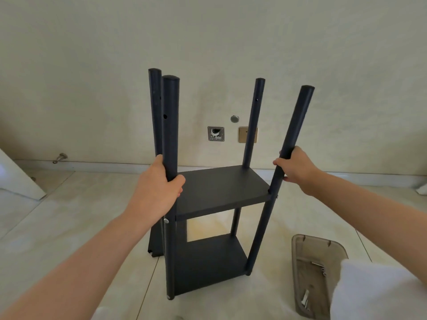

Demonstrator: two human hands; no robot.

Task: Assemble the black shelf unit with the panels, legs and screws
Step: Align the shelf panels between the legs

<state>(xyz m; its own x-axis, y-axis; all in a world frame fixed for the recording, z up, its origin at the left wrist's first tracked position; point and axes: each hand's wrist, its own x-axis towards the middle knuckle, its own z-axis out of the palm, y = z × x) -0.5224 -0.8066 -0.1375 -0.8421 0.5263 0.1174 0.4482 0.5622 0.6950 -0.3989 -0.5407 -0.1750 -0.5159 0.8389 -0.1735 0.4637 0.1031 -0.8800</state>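
The black shelf unit stands upright on the tiled floor with several round legs, a middle panel (221, 188) and a bottom panel (208, 264) fixed between them. My left hand (159, 188) grips the near left leg (170, 125) just above the middle panel. My right hand (294, 166) grips the near right leg (298, 118) at about the same height. Silver screw heads (166, 220) show on the near left leg. Another black panel (155, 243) lies or leans behind the unit's lower left.
A translucent grey tray (300, 252) with loose screws (305, 297) sits on the floor at the right, partly covered by white cloth (379, 294). The wall with an outlet box (216, 133) and a gold switch plate (242, 135) is close behind. A white door edge (16, 176) is at the left.
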